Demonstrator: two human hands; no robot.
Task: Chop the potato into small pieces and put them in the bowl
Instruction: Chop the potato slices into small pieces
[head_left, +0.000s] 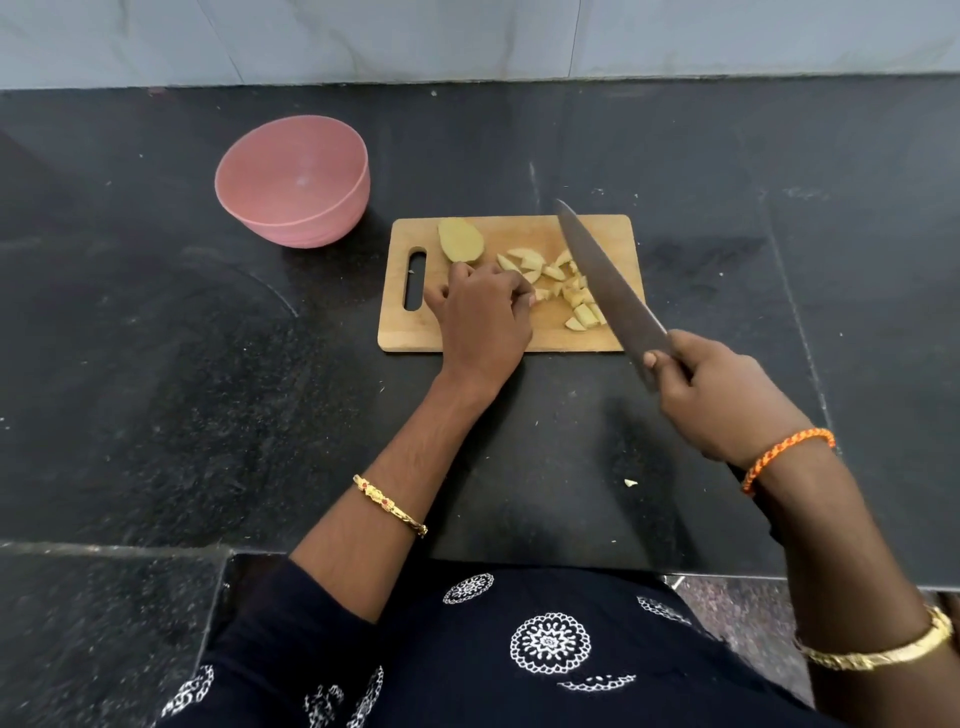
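A wooden cutting board (613, 234) lies on the black counter. A potato half (460, 239) rests skin up near the board's far left corner. Several small cut potato pieces (563, 288) are scattered across the middle of the board. My left hand (480, 312) rests on the board with its fingers curled over some pieces at its fingertips. My right hand (727, 397) grips the handle of a large knife (605, 278), whose blade slants above the pieces with its tip toward the far edge. The pink bowl (293, 179) stands empty to the board's far left.
A tiny potato scrap (630, 482) lies on the counter near the front edge. A pale tiled wall (467, 36) runs along the back of the black stone counter (156, 338). My dark patterned clothing fills the bottom of the view.
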